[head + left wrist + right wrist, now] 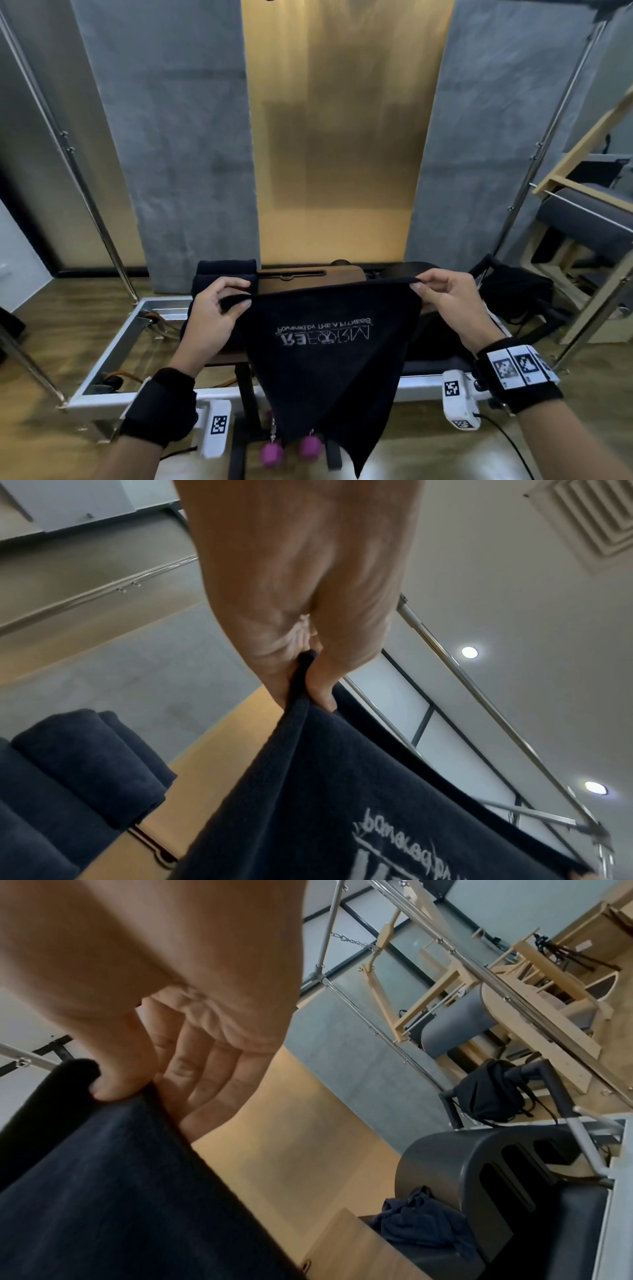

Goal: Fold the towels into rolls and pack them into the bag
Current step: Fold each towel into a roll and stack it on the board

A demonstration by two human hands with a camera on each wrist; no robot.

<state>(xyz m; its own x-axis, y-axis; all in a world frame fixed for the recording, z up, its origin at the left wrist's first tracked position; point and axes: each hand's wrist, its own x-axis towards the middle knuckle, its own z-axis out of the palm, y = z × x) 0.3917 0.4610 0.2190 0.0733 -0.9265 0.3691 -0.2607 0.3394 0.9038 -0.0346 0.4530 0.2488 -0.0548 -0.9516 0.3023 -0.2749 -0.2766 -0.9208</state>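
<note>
A dark navy towel (325,353) with white lettering hangs in the air in front of me, spread between both hands. My left hand (219,308) pinches its left top corner, and the same pinch shows close up with the towel (342,791) under my left hand (304,593). My right hand (445,294) pinches the right top corner; thumb and fingers of my right hand (164,1031) hold the towel (120,1177) edge. Rolled navy towels (226,270) lie stacked behind my left hand, and the rolled towels (78,761) show again at lower left. A black bag (513,294) sits at the right.
A wooden box (308,277) stands on the white-framed exercise bench (113,346) below the towel. A crumpled navy towel (421,1221) lies by a dark arc barrel (479,1164). Pink weights (274,452) hang below. Metal poles (92,205) flank both sides; wooden equipment (582,192) stands at the right.
</note>
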